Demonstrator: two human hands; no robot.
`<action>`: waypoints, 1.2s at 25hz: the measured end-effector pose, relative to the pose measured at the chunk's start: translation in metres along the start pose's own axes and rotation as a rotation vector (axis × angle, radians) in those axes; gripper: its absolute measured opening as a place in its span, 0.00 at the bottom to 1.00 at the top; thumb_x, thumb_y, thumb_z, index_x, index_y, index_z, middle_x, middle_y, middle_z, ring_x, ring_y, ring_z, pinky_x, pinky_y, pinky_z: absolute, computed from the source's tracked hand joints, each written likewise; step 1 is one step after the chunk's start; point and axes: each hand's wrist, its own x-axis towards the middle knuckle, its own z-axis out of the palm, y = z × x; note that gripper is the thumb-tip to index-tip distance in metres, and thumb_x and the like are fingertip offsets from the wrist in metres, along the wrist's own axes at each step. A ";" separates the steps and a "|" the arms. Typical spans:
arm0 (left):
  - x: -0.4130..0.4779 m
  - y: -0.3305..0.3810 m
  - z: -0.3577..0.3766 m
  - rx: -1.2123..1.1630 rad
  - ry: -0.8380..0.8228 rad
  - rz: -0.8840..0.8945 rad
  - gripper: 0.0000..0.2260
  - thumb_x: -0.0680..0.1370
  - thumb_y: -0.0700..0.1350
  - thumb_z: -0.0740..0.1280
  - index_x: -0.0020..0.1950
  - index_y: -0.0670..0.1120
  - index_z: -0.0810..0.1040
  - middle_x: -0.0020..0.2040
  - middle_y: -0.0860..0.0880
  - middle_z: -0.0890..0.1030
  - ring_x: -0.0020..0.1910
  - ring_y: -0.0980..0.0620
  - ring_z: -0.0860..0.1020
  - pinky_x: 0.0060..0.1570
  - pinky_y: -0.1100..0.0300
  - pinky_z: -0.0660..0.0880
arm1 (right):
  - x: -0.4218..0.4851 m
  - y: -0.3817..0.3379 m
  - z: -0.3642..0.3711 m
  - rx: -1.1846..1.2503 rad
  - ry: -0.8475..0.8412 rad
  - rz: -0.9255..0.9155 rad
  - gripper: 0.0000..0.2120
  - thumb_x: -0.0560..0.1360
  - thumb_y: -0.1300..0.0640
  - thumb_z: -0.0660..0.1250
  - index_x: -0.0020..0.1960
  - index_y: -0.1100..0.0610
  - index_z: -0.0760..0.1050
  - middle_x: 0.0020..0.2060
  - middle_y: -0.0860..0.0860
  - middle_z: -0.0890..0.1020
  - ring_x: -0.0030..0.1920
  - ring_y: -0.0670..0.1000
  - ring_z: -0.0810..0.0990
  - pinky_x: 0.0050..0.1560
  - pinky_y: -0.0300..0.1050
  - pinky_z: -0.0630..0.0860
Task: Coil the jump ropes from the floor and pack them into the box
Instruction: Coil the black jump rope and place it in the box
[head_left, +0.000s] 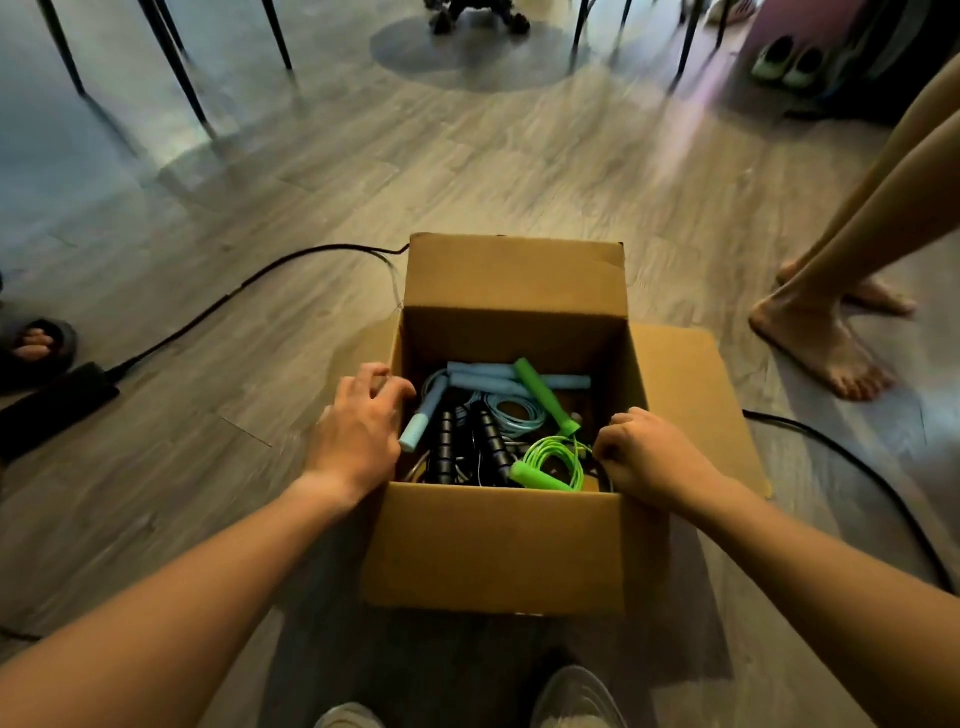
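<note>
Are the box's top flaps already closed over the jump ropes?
No, the box is open, with the green jump rope, blue jump rope and black jump rope visible inside.
</note>
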 end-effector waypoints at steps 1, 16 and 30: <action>0.000 -0.004 -0.001 -0.039 0.030 -0.076 0.17 0.78 0.46 0.66 0.66 0.55 0.71 0.71 0.46 0.65 0.66 0.41 0.67 0.60 0.41 0.73 | -0.002 0.000 0.001 0.074 0.043 -0.001 0.06 0.71 0.60 0.72 0.46 0.53 0.85 0.44 0.52 0.82 0.47 0.55 0.79 0.44 0.46 0.75; 0.025 0.015 -0.112 -0.543 -0.061 -0.341 0.09 0.81 0.52 0.62 0.51 0.50 0.79 0.45 0.49 0.82 0.41 0.48 0.81 0.33 0.57 0.76 | -0.009 0.009 -0.131 0.519 0.212 0.729 0.12 0.75 0.55 0.69 0.55 0.59 0.76 0.45 0.55 0.80 0.46 0.56 0.80 0.47 0.52 0.80; -0.023 0.015 -0.046 -0.732 -0.517 -0.684 0.24 0.78 0.54 0.68 0.71 0.52 0.65 0.58 0.47 0.77 0.50 0.46 0.80 0.41 0.49 0.82 | -0.010 -0.018 -0.039 0.710 -0.130 0.863 0.36 0.72 0.41 0.73 0.74 0.49 0.62 0.63 0.56 0.73 0.56 0.58 0.76 0.37 0.50 0.79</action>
